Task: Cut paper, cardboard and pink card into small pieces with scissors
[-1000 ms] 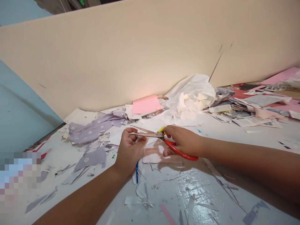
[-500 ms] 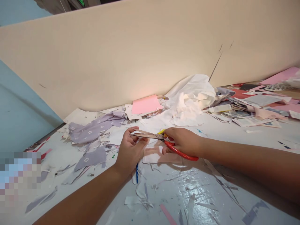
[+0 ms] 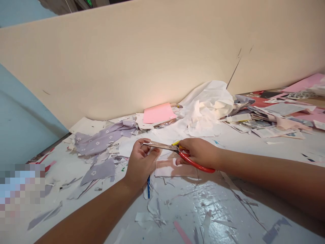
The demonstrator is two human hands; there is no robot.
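My right hand (image 3: 199,152) is closed around the handles of a pair of scissors (image 3: 166,146), one loop red, with yellow also showing by the fingers. The blades point left, nearly together, over the fingers of my left hand (image 3: 142,159). That hand is curled with thumb and fingers close together at the blades; whatever it pinches is hidden or too small to name. Below the scissors a pale pink rectangular piece (image 3: 175,169) lies flat on the white surface. A blue pen-like stick (image 3: 148,188) shows beneath my left wrist.
Purple flowered cloth or paper (image 3: 104,138) lies to the left among scraps. At the back are a pink sheet (image 3: 158,113) and a crumpled white sheet (image 3: 210,105) against a beige panel (image 3: 142,57). Paper piles (image 3: 274,118) are at right; thin offcuts litter the front.
The scissor blades have come closer together and tilted slightly. Both hands stay in nearly the same place, and the surrounding scraps look unchanged.
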